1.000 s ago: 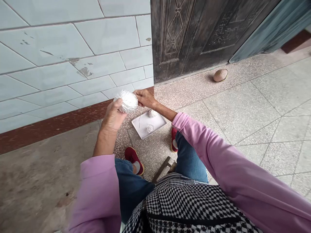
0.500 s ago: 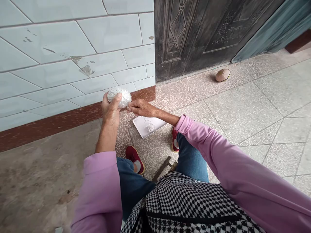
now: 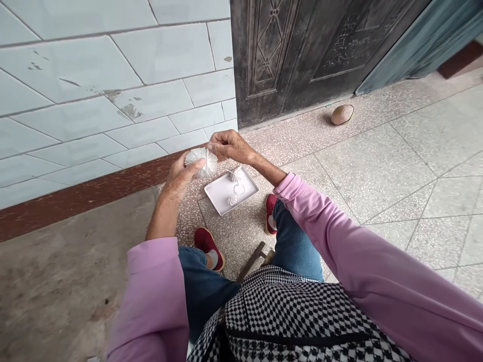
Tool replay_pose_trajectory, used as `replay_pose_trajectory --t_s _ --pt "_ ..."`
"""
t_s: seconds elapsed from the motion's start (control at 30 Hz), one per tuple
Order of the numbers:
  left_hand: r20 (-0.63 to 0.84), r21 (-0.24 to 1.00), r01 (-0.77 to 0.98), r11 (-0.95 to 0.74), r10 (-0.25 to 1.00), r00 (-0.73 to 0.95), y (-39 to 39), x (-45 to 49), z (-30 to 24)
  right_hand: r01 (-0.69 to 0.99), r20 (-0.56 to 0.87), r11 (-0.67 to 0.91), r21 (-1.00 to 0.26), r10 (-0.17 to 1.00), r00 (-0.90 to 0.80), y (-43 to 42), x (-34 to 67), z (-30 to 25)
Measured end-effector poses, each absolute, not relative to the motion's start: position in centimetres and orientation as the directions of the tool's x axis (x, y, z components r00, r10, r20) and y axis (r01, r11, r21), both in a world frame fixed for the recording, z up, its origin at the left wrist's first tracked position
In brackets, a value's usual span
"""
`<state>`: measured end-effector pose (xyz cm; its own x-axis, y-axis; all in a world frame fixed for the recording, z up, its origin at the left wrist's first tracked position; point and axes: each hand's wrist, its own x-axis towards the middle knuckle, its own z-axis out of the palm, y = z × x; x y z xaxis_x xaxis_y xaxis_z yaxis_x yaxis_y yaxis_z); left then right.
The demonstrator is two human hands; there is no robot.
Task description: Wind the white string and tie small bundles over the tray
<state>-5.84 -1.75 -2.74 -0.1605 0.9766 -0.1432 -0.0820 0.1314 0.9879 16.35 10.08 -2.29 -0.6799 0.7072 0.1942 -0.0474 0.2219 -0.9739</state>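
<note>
A round white yarn pom-pom (image 3: 195, 156) is gripped in my left hand (image 3: 179, 178), the thumb pressed across its front. Just beyond its upper right side, my right hand (image 3: 232, 146) is closed in a pinch. A thin white strand of yarn (image 3: 207, 151) appears to run from the pom-pom to those fingertips, which hide its end. Below both hands, a shallow white tray (image 3: 217, 190) rests on the floor. Inside it lie two small white yarn tufts, a near one (image 3: 232, 199) and a far one (image 3: 235, 177), with a loose cord between them.
A tiled wall (image 3: 169, 55) with a brown base strip rises ahead on the left, beside a dark carved door (image 3: 287, 60). A rounded pinkish object (image 3: 342, 115) lies on the floor by the door. My red shoes (image 3: 207, 244) flank the tray, and a wooden bar (image 3: 252, 261) shows between my legs.
My left hand has carried the pom-pom to the right and slightly down. The right hand has risen from its lower right side to its upper right, uncovering more of the tray.
</note>
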Motion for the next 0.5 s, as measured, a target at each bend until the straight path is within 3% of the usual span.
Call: replay_pose_trajectory --t_s 0.17,0.5 --pt "-0.242 0.970 -0.046 0.239 0.967 -0.082 -2.3 -4.8 -1.4 -0.061 0.208 0.230 -0.971 0.696 -0.687 10.4 16.5 -2.7" --pt "-0.241 0.970 -0.032 0.239 0.969 -0.049 -3.0 -3.4 -0.1 -0.071 0.238 0.261 -0.963 0.693 -0.681 9.7 15.7 -2.6"
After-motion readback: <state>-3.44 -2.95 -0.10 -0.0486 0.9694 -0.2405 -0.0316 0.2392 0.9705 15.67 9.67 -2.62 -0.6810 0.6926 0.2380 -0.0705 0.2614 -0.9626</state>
